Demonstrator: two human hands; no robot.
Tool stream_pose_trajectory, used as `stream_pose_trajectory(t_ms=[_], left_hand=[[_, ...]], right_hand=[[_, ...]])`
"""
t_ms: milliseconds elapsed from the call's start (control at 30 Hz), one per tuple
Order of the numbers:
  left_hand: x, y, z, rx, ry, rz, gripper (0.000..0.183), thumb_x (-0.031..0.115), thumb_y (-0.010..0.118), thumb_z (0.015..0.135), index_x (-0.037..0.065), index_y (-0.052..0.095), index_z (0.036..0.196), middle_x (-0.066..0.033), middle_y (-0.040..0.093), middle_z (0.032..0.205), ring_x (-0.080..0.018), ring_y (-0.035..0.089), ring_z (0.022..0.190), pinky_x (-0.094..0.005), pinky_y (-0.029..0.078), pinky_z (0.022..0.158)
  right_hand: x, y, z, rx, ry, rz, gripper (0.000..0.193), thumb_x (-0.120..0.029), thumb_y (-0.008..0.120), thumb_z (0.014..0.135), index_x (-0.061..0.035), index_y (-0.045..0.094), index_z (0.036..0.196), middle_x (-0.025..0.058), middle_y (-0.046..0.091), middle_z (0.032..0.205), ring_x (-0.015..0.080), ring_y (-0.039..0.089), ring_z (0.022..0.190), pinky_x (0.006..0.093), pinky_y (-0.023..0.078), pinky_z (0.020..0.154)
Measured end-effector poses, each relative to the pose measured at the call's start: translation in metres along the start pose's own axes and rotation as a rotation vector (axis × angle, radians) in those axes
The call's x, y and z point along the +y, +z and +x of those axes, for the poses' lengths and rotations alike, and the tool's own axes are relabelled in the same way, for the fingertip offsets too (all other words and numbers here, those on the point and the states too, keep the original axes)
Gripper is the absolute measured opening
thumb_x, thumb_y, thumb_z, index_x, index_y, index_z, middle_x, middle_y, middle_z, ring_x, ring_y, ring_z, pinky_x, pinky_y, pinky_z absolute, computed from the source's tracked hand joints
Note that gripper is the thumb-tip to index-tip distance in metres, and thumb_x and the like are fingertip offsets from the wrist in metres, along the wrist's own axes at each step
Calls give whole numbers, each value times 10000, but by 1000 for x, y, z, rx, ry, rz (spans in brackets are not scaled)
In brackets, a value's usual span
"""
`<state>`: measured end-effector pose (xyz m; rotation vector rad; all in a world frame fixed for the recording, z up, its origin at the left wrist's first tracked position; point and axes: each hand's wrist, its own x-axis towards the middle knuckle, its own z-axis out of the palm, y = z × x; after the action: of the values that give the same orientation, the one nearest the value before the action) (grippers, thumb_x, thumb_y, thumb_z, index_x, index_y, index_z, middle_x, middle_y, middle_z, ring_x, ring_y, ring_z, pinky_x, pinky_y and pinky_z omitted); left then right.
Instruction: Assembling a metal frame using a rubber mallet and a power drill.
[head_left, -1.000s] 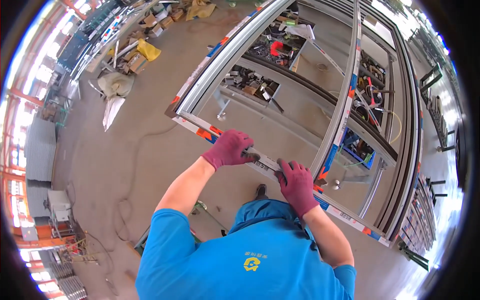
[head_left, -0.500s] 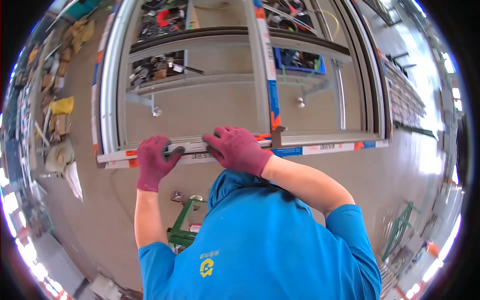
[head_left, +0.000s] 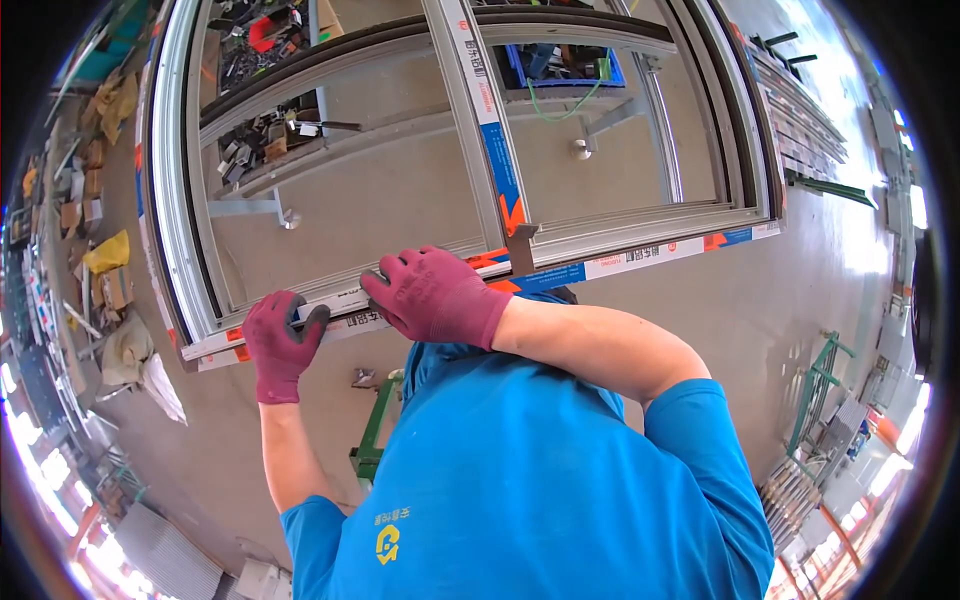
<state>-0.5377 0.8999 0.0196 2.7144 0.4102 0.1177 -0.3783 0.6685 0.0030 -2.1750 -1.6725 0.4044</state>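
A large silver window frame (head_left: 182, 200) of aluminium profile lies in front of me, with printed protective tape along its edges. Along its near rail, left of the upright crossbar (head_left: 462, 110), runs a narrow profile strip (head_left: 336, 302) with white and orange tape. My left hand (head_left: 280, 345), in a maroon glove with dark fingertips, grips the strip near the frame's near left corner, its thumb toward the right. My right hand (head_left: 435, 295), gloved alike, curls over the same strip close to the crossbar; its palm side is hidden.
Beyond the frame's openings stand a blue bin (head_left: 565, 65) of small parts and a pile of dark fittings (head_left: 265, 135). A green metal stand (head_left: 375, 430) is by my body. Long profiles (head_left: 800, 110) are stacked at right; cartons and cloths line the left.
The view has turned, so the frame appears tilted and shifted left. Both hands stay on the strip, with little visible change in their grip.
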Motion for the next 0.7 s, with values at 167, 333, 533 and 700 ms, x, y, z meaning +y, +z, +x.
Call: stream_pose_trajectory(t_ms=[167, 333, 533, 700], left_hand=[[-3, 0, 1, 3, 25, 37, 328, 324, 811, 827, 37, 662, 880, -158, 649, 839, -409, 634, 811, -469, 482, 740], [-2, 4, -7, 122, 130, 78, 333, 349, 790, 845, 46, 656, 878, -157, 626, 826, -409, 617, 802, -480, 474, 745], [38, 1, -3, 427, 203, 241, 498, 378, 791, 870, 16, 671, 1190, -179, 683, 1151, -409, 620, 1124, -509, 475, 980], [111, 27, 13, 601, 172, 78, 737, 271, 792, 869, -47, 521, 1477, -248, 543, 1466, -440, 477, 1405, -567, 360, 1190]], right_hand=[[0, 1, 2, -2, 14, 10, 332, -333, 669, 953, -118, 656, 1205, 114, 683, 1040, 284, 697, 961, 416, 544, 818], [-4, -2, 2, 182, -36, -40, 295, -335, 675, 943, -123, 662, 1147, 96, 668, 1009, 271, 688, 933, 415, 541, 807], [18, -59, -23, 329, -100, -253, 248, -287, 660, 945, -130, 660, 1136, 75, 649, 985, 267, 672, 910, 399, 533, 770], [110, -132, -130, 337, 213, -65, 376, -293, 772, 870, -141, 659, 1194, 114, 654, 999, 339, 678, 893, 468, 552, 730]])
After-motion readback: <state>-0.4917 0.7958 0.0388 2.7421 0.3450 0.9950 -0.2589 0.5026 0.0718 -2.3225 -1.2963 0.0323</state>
